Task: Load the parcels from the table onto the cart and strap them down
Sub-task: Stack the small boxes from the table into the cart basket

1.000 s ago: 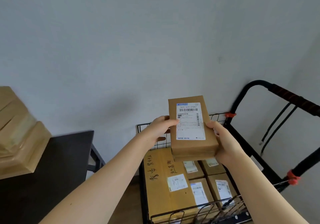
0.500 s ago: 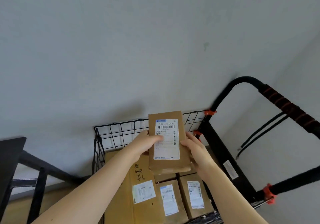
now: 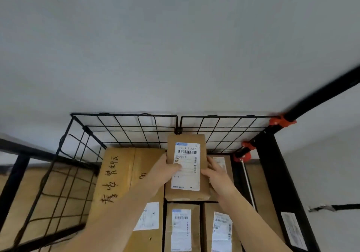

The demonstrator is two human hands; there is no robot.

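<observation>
A small brown parcel (image 3: 203, 148) with a white shipping label is held between both hands over the far end of the black wire cart (image 3: 124, 127). My left hand (image 3: 165, 171) grips its left edge, thumb on the label. My right hand (image 3: 218, 175) grips its right edge. Under it the cart holds a large carton (image 3: 120, 175) with handwritten characters on the left and two small labelled parcels (image 3: 182, 228) side by side at the near end. Whether the held parcel rests on the ones below cannot be told.
The cart's black handle post (image 3: 319, 96) with orange clamps (image 3: 280, 122) rises at the right. A white rod (image 3: 248, 181) leans inside the cart's right side. A black table frame (image 3: 15, 170) stands left of the cart. A pale wall fills the background.
Both hands have carried the small parcel away from the table, forward and down into the cart's far end. The view has swung right and tilted down onto the cart.
</observation>
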